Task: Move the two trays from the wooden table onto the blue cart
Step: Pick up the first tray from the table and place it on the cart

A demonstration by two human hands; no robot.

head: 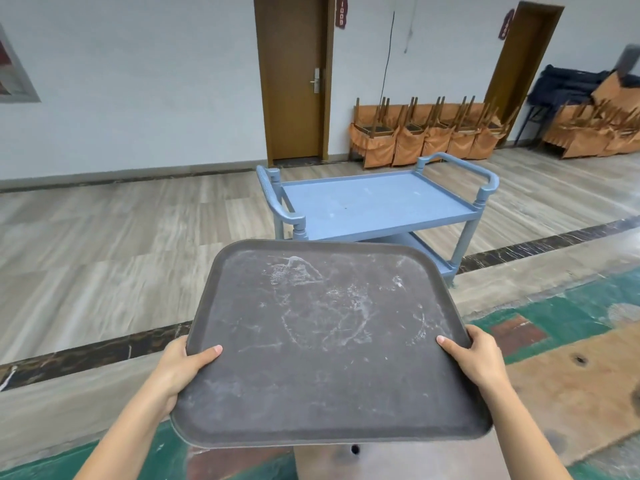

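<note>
I hold a dark grey, scuffed rectangular tray (329, 344) level in front of me, above the floor. My left hand (183, 368) grips its left edge with the thumb on top. My right hand (479, 358) grips its right edge the same way. The blue cart (377, 202) stands a short way ahead, beyond the tray's far edge; its top shelf is bare and a lower shelf shows underneath. Only one tray is in view. The wooden table is out of view.
Wood-look floor with a dark border strip and a green and orange patterned area lies under me. Stacked orange-covered chairs (422, 133) line the far wall right of a brown door (294, 77). More chairs are piled at the far right.
</note>
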